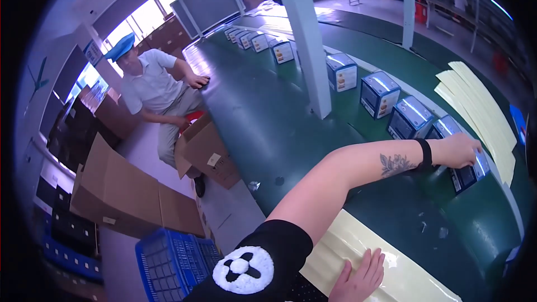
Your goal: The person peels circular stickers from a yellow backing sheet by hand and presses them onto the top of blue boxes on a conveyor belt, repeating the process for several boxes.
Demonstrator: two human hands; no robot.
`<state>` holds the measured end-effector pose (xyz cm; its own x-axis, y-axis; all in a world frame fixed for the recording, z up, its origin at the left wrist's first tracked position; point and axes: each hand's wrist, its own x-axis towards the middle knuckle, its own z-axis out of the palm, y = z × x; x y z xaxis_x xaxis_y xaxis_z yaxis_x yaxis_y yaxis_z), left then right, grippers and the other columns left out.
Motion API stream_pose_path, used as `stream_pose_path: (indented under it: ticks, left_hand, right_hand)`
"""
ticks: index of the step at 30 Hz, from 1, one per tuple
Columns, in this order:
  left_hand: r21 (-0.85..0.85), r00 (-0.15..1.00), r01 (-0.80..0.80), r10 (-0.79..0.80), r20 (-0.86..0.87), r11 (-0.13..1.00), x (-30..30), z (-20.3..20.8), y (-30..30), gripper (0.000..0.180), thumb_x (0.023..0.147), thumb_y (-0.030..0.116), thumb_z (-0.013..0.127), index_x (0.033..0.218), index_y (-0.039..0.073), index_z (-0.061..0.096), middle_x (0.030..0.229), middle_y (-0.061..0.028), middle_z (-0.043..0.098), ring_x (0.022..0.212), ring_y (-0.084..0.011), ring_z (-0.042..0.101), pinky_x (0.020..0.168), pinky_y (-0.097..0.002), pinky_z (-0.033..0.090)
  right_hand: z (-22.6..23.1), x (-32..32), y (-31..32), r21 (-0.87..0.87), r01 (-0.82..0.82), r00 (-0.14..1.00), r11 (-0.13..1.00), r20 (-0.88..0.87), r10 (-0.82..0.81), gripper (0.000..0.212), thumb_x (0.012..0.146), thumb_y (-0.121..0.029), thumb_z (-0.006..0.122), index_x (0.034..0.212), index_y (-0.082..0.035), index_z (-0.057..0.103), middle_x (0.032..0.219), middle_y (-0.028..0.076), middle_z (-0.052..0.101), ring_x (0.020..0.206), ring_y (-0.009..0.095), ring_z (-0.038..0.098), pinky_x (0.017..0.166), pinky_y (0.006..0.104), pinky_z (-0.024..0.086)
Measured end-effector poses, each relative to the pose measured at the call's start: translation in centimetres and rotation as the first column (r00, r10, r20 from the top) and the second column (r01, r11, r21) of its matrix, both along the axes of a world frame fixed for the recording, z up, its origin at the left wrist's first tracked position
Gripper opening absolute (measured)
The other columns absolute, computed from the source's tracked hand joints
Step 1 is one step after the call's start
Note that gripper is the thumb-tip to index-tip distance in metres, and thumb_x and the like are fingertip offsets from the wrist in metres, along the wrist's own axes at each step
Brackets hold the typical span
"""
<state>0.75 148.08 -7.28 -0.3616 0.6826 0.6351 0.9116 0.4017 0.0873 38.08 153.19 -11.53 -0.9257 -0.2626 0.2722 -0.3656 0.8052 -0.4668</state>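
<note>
My left arm, with a black wristband and a leaf tattoo, reaches across the green conveyor belt to the right. My left hand (457,151) is closed over the top of a blue-and-white printed carton (467,178), the nearest in a row; part of its top is hidden by my fingers. Just behind it stands another carton (446,127). My right hand (358,279) lies flat with fingers stretched out on a stack of pale yellow glossy sheets (411,274) at the near edge of the belt. Nothing shows in its fingers.
More cartons (380,94) line the belt past a white post (305,39). Pale yellow strips (481,114) lie at the right. At the left a person in a blue cap (156,81) sits beside open cardboard boxes (131,190). A blue plastic crate (170,263) stands below.
</note>
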Motion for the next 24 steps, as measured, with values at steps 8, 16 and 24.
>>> stream_pose_path:
  ticks: [8,16,24]
  left_hand:
    - [-0.189,0.943,-0.143,0.076,-0.323,0.971,-0.3,-0.4,1.1,0.013,0.08,0.017,0.062,0.084,0.009,0.071,0.099,-0.008,0.066,0.085,-0.0256,0.066,0.074,-0.0393,0.053]
    - [-0.075,0.872,-0.152,0.098,-0.479,0.985,7.5,2.2,1.6,0.037,0.08,0.02,0.062,0.116,0.012,0.061,0.122,-0.0158,0.057,0.104,-0.0305,0.062,0.091,-0.0483,0.048]
    - [-0.402,0.815,0.001,0.232,0.531,0.915,32.5,5.4,-11.4,0.064,0.084,0.028,0.072,0.14,0.01,0.048,0.148,-0.0191,0.041,0.14,-0.0386,0.036,0.117,-0.0549,0.021]
  right_hand:
    - [1.0,1.0,1.3,0.025,-0.012,0.996,1.0,-0.088,0.014,0.051,0.092,-0.027,0.065,0.132,0.0,0.053,0.136,0.022,0.053,0.128,0.039,0.048,0.103,0.0494,0.039]
    - [-0.2,0.6,3.0,-0.173,0.047,0.995,0.984,-0.079,-0.062,0.03,0.089,-0.005,0.06,0.119,0.0,0.059,0.137,0.023,0.051,0.131,0.042,0.044,0.105,0.0502,0.037]
    - [6.7,8.9,8.1,-0.3,-0.15,0.893,0.942,-0.451,-0.001,0.02,0.081,-0.008,0.07,0.101,-0.01,0.069,0.112,0.007,0.068,0.108,0.027,0.061,0.093,0.0426,0.047]
